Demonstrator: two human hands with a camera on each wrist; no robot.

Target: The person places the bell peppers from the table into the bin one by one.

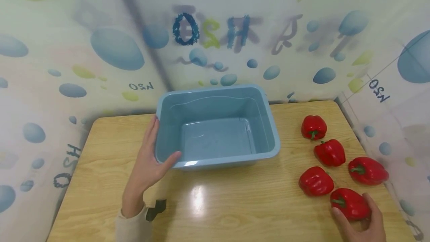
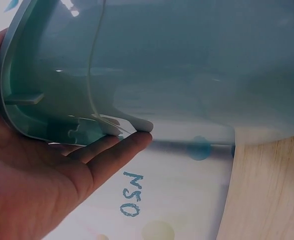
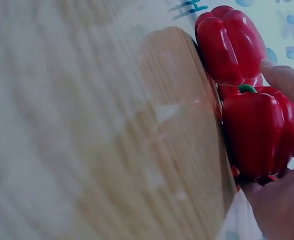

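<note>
A light blue plastic basin (image 1: 218, 156) stands at the back of the table with nothing in it. My left hand (image 1: 147, 167) holds its near left corner, the thumb at the front rim and the long fingers (image 2: 119, 152) fairly straight against the outer side wall. At the front right, my right hand (image 1: 367, 229) grips a red bell pepper (image 1: 354, 205) between thumb and fingers. That pepper (image 3: 254, 130) shows its green stem in the right wrist view, with another pepper (image 3: 229, 47) close behind it. Its underside is hidden.
More red bell peppers lie loosely grouped on the right: one pepper (image 1: 315, 181) just left of the held one, another (image 1: 368, 171) behind it, others (image 1: 330, 153) farther back. The wooden table (image 1: 235, 204) meets a patterned curtain (image 1: 215, 59) at the back and sides.
</note>
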